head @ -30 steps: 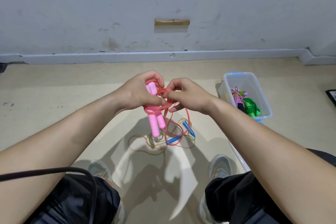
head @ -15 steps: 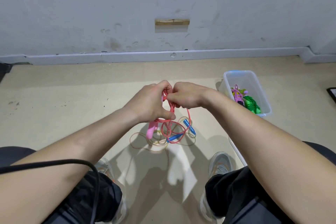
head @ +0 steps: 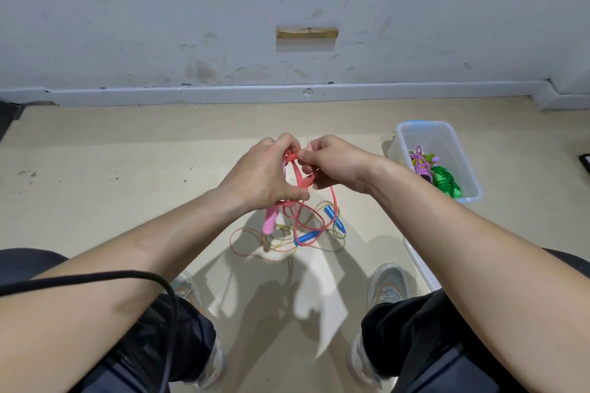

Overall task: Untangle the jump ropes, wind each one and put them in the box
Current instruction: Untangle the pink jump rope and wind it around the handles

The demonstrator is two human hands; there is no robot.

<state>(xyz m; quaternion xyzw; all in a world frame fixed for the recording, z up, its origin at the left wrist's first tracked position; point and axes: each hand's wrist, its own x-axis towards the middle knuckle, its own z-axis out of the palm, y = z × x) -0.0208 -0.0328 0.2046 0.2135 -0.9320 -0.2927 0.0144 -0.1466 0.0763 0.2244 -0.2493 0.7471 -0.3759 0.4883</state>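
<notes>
Left hand [head: 261, 172] and right hand [head: 335, 166] — fingers curled round the pink rope [head: 300, 180] (its handle [head: 269, 225] half hidden).

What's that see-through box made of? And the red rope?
The box looks like clear plastic: its smooth, slightly cloudy walls show the wound ropes inside. The red rope looks like soft, shiny plastic or rubber, bending in smooth loops; I can't tell which.

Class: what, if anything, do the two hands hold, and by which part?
The pink plastic jump rope. The left hand grips it at the pink handle and coiled cord; the right hand pinches a loop of the cord.
</notes>
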